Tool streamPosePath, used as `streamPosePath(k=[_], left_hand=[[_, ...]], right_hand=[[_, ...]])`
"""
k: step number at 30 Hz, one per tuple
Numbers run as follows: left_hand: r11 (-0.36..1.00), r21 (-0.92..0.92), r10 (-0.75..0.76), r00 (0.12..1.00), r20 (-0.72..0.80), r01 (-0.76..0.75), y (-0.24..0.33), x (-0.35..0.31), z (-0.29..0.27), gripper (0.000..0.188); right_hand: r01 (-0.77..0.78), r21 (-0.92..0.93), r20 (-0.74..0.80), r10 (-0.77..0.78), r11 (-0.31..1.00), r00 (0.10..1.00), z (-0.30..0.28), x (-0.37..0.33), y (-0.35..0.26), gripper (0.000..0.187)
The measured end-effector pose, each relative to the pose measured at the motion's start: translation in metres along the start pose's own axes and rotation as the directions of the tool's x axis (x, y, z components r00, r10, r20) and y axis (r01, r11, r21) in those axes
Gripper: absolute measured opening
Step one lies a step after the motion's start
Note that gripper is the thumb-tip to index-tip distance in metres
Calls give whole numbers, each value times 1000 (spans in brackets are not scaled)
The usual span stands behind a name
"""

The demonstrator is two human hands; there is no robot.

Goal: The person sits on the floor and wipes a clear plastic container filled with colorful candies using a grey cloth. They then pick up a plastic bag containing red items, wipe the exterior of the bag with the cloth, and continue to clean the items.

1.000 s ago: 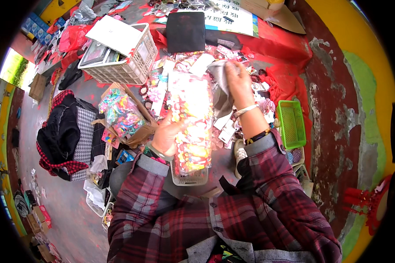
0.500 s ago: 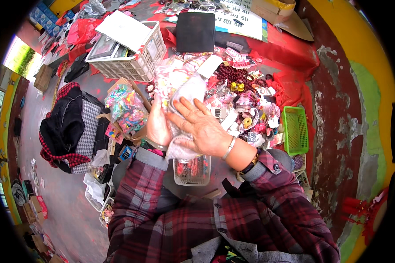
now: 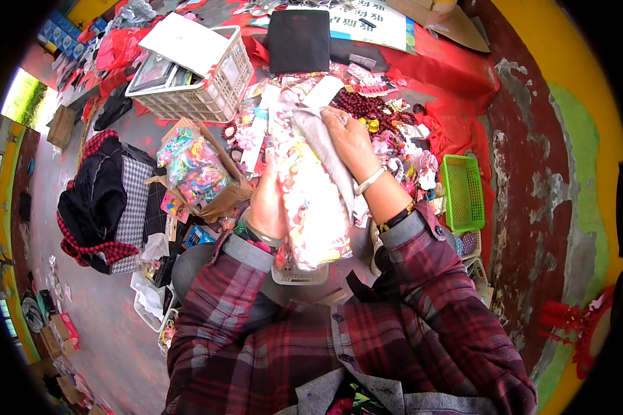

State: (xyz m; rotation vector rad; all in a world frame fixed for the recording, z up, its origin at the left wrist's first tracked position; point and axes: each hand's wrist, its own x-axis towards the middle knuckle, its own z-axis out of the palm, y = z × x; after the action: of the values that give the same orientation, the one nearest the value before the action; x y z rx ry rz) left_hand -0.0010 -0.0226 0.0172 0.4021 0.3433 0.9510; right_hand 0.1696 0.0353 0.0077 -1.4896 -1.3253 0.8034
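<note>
My left hand (image 3: 267, 207) holds the left side of a clear plastic bag (image 3: 313, 207) filled with small colourful pieces; its surface glares white and its fingers are partly hidden. My right hand (image 3: 353, 144) is closed on a pale grey-lilac cloth (image 3: 325, 146), which lies along the bag's upper right side. Below the bag, a small white plastic basket (image 3: 300, 278) shows only its near rim. Beyond my hands spreads a pile of hair accessories and dark red bead strings (image 3: 363, 104).
An open carton (image 3: 230, 166) with bagged bright items stands to the left. Behind it is a white crate (image 3: 211, 100) with flat things inside. A green basket (image 3: 463, 194) is at the right, near the peeling wall. Dark clothing (image 3: 97, 197) lies farther left.
The bag has come into plain view between my hands. My right hand, flat over the cloth before, has moved up and right and now grips the cloth at the bag's edge.
</note>
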Motion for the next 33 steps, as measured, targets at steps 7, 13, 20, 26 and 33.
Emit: streamPosePath(k=[7, 13, 20, 26, 33], left_hand=[[987, -69, 142, 985, -94, -148, 28, 8, -10, 73], [964, -46, 253, 959, -125, -260, 48, 5, -2, 64], [958, 139, 275, 944, -183, -252, 47, 6, -8, 65], [997, -10, 80, 989, -125, -82, 12, -4, 3, 58], [999, -3, 43, 994, -101, -44, -2, 2, 8, 59]], right_hand=[[-180, 891, -27, 445, 416, 895, -28, 16, -8, 37], [-12, 836, 110, -146, 549, 983, -34, -33, -67, 57], [761, -124, 609, -557, 636, 564, 24, -77, -55, 62], [715, -253, 464, -567, 651, 681, 14, -50, -48, 55], [505, -227, 215, -463, 832, 860, 8, -23, -23, 54]])
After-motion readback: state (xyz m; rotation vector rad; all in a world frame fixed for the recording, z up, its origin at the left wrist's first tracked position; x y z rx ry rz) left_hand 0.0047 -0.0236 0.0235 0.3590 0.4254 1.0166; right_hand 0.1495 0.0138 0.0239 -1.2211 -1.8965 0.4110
